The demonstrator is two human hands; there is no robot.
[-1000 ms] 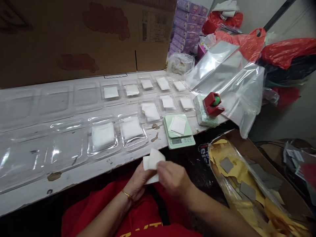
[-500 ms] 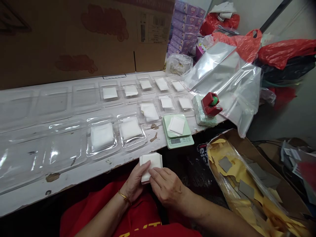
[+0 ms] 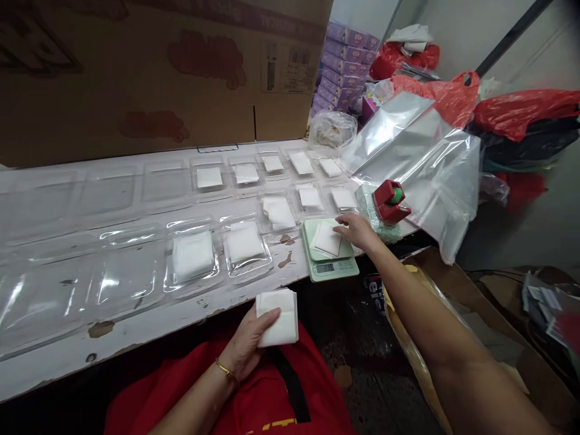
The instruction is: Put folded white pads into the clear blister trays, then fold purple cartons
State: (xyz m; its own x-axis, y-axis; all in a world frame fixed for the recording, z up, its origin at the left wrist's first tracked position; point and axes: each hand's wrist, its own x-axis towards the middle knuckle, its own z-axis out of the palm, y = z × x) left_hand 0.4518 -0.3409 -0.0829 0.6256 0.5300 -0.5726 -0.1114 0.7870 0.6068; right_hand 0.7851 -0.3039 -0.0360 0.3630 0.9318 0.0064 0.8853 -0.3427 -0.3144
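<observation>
My left hand (image 3: 251, 344) grips a stack of white square sheets (image 3: 281, 320) over my lap, thumb on top. My right hand (image 3: 356, 231) reaches over the green scale (image 3: 338, 269), its fingertips at the right edge of a few white squares (image 3: 327, 239) fanned on the scale's plate. Whether the fingertips pinch a square is too small to tell. Left of the scale, clear plastic trays (image 3: 247, 275) stand in rows on the white table (image 3: 181, 320); several hold white squares, and those at the left hold none.
A red tape dispenser (image 3: 390, 202) sits on a wrapped box right of the scale. Clear plastic sheets (image 3: 435, 157) cover the table's right end. A large cardboard box (image 3: 154, 78) stands behind the trays. An open carton (image 3: 498, 338) is at the lower right.
My right hand has left the stack and moved up and right to the squares on the scale. My left hand still holds the stack. The view has shifted slightly.
</observation>
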